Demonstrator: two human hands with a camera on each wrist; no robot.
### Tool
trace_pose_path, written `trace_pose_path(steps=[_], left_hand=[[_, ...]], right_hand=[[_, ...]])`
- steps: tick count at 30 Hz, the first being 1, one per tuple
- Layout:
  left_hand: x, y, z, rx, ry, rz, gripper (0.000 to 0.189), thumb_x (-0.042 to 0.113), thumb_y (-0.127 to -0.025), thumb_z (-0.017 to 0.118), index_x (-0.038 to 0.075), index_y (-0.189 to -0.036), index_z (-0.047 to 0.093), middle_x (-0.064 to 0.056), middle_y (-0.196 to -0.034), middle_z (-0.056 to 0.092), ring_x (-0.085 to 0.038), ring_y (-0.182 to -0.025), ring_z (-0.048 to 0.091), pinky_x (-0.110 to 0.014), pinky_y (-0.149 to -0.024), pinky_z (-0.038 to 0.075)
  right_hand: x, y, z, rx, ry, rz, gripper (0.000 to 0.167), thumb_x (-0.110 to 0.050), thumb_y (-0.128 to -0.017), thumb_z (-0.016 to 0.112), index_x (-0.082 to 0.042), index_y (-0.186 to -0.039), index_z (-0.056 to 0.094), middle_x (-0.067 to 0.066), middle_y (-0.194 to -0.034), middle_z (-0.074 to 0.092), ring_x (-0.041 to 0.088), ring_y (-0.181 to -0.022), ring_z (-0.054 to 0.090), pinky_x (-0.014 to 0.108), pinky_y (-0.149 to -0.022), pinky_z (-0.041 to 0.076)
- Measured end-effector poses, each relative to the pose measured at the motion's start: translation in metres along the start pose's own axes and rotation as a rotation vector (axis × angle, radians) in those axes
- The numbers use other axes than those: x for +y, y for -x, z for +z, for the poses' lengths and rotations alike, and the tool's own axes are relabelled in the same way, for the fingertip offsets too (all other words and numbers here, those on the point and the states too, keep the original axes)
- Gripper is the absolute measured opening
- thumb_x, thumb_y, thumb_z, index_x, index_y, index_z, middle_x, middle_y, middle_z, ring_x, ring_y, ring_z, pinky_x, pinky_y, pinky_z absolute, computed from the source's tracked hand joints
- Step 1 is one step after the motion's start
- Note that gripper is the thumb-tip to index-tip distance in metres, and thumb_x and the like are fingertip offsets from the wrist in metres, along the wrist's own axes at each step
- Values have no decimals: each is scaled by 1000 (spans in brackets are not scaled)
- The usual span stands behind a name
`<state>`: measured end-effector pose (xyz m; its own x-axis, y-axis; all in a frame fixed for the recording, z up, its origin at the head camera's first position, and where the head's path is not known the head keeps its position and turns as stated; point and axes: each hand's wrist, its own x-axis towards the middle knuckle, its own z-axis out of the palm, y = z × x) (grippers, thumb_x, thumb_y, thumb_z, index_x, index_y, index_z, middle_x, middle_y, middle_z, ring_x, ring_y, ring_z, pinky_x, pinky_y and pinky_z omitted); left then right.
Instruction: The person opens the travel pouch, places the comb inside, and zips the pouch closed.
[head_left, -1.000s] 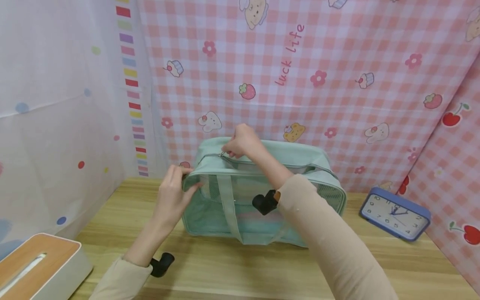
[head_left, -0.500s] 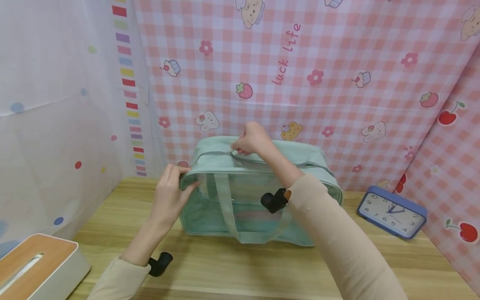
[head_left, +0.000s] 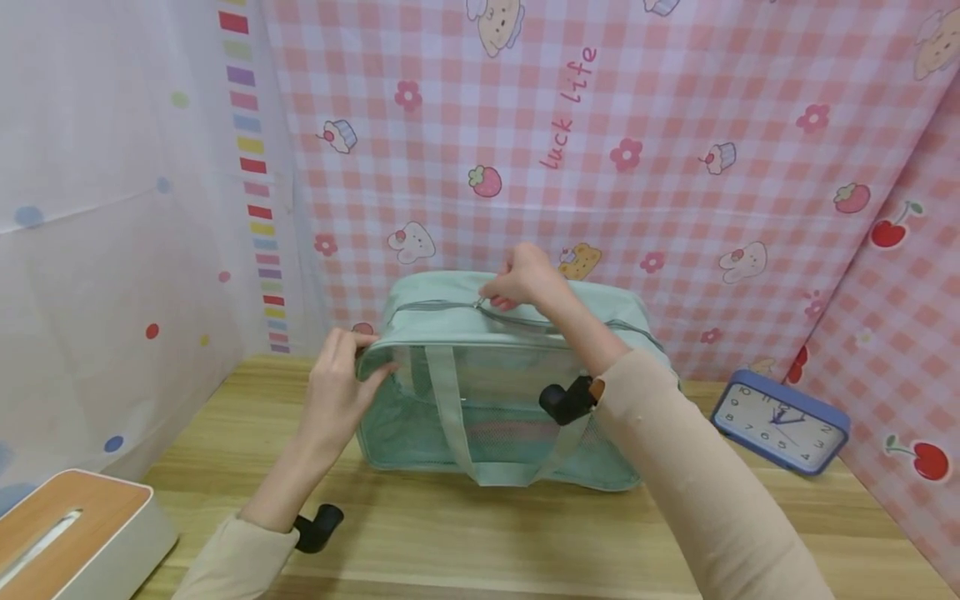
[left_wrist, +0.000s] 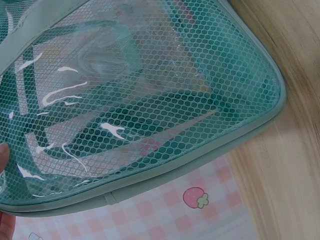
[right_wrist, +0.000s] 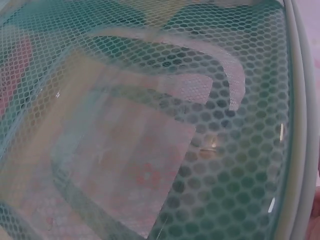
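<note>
A mint-green bag (head_left: 408,446) with clear mesh-patterned front panels stands upright on the table. My left hand (head_left: 336,387) grips its upper left corner, thumb on the front panel and fingers behind the edge. Over the top, my right hand (head_left: 521,275) pinches the zipper pull (head_left: 478,303). Left of the pull the zipper line lies together; to its right a narrow gap shows, partly covered by my forearm. A strap handle (head_left: 506,475) hangs down the front. Up close, both wrist views show the bag's mesh panel (left_wrist: 165,120), with only bits of fingers at the frame edges.
A blue alarm clock (head_left: 782,423) sits right of the bag. At the front left is a white tissue box (head_left: 135,533) with a wood-coloured lid. Pink checked cloth (head_left: 450,125) hangs close behind the bag, on a wood-grain table (head_left: 480,550).
My right hand has drawn the zipper pull rightward along the bag's top, and the gap there has narrowed. My left hand stays at the corner. The whole view has shifted slightly.
</note>
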<state>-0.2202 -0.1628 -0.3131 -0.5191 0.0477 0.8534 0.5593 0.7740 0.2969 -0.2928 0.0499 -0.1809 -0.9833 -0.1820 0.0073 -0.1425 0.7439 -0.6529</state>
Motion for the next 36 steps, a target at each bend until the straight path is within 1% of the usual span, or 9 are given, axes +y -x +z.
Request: trace_pose_path(steps=[3, 5, 10, 12, 15, 18, 24, 30, 36], left_hand=[[0, 0, 0, -1, -4, -2, 37, -2, -64, 79, -6, -93, 56, -16, -88, 53, -27, -82, 56, -37, -73, 54], [1, 0, -1, -5, -5, -6, 37, -2, -64, 78, -6, -93, 56, -16, -88, 53, -27, -82, 56, -37, -73, 54], [1, -1, 0, -17, -1, -19, 36, -1, -65, 78, -6, -93, 56, -16, -88, 53, -27, -82, 57, -37, -74, 54], [1, -1, 0, -16, -3, -19, 36, -1, -65, 78, -6, -93, 56, -16, -88, 54, -27, -82, 56, -37, -74, 54], [0, -1, -1, -11, -7, -16, 37, 0, -65, 79, -6, -93, 56, -16, -88, 53, -27, -82, 56, -37, -73, 54], [0, -1, 0, -5, -9, -11, 37, 0, -65, 79, -6, -93, 56, -16, -88, 53, -27, -82, 56, -37, -73, 54], [0, -1, 0, -16, -17, -13, 37, 1, -65, 79, -5, -94, 56, -16, -88, 53, -27, -81, 56, -36, -72, 54], [1, -1, -2, -31, -16, -24, 38, 2, -65, 79, -4, -94, 56, -16, -88, 52, -26, -81, 56, -36, -73, 55], [2, -1, -3, -44, -11, -23, 36, 3, -67, 78, -3, -95, 56, -15, -89, 52, -26, -83, 56, -36, -75, 54]], right_hand=[[3, 1, -2, -9, -22, 3, 33, -14, -81, 68, -7, -57, 46, 2, -59, 64, 17, -67, 69, 27, -70, 58], [4, 2, -4, -12, -41, 12, 31, -14, -80, 68, -6, -58, 48, 2, -60, 64, 16, -65, 68, 27, -72, 58], [10, 3, -10, -9, -44, 23, 26, -15, -81, 68, -4, -61, 56, 8, -75, 71, 13, -63, 68, 29, -79, 56], [13, 4, -12, -3, -40, 25, 26, -16, -81, 69, -4, -61, 57, 10, -81, 71, 12, -63, 67, 29, -80, 56], [16, 5, -15, 11, -25, 23, 27, -17, -81, 69, -4, -60, 56, 11, -83, 71, 11, -63, 67, 30, -80, 56], [20, 8, -18, 26, -13, 25, 25, -18, -80, 70, -5, -62, 58, 9, -78, 72, 11, -63, 67, 32, -81, 55], [24, 10, -25, 24, 5, 19, 21, -20, -80, 69, -4, -68, 63, 1, -66, 68, 12, -66, 67, 34, -85, 53], [26, 9, -29, 24, 0, 9, 20, -21, -80, 69, -4, -70, 66, -1, -63, 66, 10, -63, 66, 34, -86, 52], [27, 9, -33, 32, -18, 39, 18, -19, -80, 69, -3, -74, 67, -2, -60, 65, 8, -59, 65, 32, -84, 53]])
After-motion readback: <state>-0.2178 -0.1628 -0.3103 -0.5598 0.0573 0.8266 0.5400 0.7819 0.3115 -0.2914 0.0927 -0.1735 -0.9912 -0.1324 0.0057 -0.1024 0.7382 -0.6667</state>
